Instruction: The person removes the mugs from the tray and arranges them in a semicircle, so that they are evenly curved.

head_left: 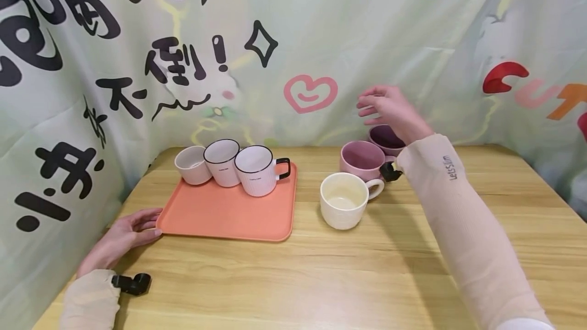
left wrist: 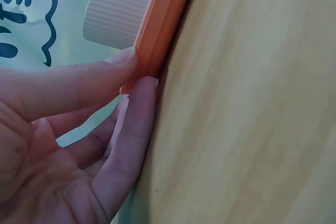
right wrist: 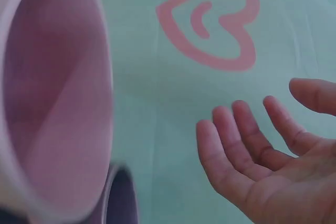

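Observation:
At the left front corner of an orange tray (head_left: 224,218), my left hand (head_left: 126,236) pinches the rim. The left wrist view shows the thumb (left wrist: 79,85) and a finger of that hand on either side of the orange corner. Three white cups stand at the tray's back: a plain cup (head_left: 192,167), a black-rimmed mug (head_left: 224,171) and a black-handled mug (head_left: 255,177). My right hand (head_left: 390,108) hovers with loose, spread fingers above a dark purple mug (head_left: 381,131), holding nothing. In front of that mug stand a pink mug (head_left: 362,167) and a cream mug (head_left: 341,213).
The wooden table (head_left: 293,284) holds the tray on the left and the ungathered mugs right of centre. A printed curtain (head_left: 390,24) hangs behind and along the left side. The pink mug (right wrist: 58,103) looms close in the right wrist view.

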`<state>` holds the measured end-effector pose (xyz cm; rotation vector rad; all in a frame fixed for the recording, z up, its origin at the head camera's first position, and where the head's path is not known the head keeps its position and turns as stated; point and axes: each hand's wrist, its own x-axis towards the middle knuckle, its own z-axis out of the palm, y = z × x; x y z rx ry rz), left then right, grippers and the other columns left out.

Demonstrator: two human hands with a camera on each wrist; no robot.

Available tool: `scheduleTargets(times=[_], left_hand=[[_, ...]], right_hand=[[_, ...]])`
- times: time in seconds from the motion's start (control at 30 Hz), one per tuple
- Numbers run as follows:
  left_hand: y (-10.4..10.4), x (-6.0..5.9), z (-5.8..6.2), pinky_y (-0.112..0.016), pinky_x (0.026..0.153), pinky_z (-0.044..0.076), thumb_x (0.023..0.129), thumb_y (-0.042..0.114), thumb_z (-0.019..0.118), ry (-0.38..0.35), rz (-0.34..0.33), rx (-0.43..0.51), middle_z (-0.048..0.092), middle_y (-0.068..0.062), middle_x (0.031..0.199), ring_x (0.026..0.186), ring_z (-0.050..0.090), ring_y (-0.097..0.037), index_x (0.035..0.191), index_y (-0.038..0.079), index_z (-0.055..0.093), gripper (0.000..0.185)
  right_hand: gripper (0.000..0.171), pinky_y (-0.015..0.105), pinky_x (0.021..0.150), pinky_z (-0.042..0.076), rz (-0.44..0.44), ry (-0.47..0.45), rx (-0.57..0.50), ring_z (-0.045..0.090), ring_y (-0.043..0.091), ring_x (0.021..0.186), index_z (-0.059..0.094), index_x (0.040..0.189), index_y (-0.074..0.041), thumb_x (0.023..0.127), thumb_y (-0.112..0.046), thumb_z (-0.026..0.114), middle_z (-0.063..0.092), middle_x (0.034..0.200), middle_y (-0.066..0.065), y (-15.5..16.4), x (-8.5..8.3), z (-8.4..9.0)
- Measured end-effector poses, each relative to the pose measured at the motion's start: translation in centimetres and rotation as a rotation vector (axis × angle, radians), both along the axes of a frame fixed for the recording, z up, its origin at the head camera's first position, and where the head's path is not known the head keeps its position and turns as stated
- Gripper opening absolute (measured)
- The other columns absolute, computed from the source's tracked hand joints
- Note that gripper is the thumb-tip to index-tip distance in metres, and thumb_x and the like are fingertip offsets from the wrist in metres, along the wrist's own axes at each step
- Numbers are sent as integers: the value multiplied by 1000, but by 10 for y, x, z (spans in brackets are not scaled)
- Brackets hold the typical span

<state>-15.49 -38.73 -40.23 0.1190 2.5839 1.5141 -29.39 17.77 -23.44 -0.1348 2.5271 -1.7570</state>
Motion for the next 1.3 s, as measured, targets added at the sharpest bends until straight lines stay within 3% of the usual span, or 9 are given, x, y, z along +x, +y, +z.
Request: scheduleTargets(times=[0.37, 0.7, 1.3], left_hand=[[-1, -1, 1, -18, 83, 53, 96, 6, 70, 5, -11, -25, 45, -41, 140, 100, 60, 7, 145, -19, 35, 66], [-1, 1, 0, -17, 82, 53, 95, 3, 70, 3, -3, -33, 47, -40, 138, 100, 60, 5, 145, -20, 35, 65], [-1, 0, -1, -17, 81, 53, 96, 3, 68, 4, -12, -39, 48, -39, 139, 102, 61, 2, 145, -19, 36, 62]], right_hand=[[44, 39, 98, 51, 89, -100, -5, 58, 24, 110, 46, 141, 5, 107, -22, 50, 52, 137, 21, -41, -4, 8], [43, 44, 98, 51, 169, -170, -19, 57, 31, 115, 46, 142, 1, 106, -21, 53, 51, 142, 23, -77, -7, 4], [43, 55, 92, 54, 231, -291, -72, 56, 35, 111, 49, 142, 0, 106, -21, 55, 53, 133, 19, -115, -6, -19]])
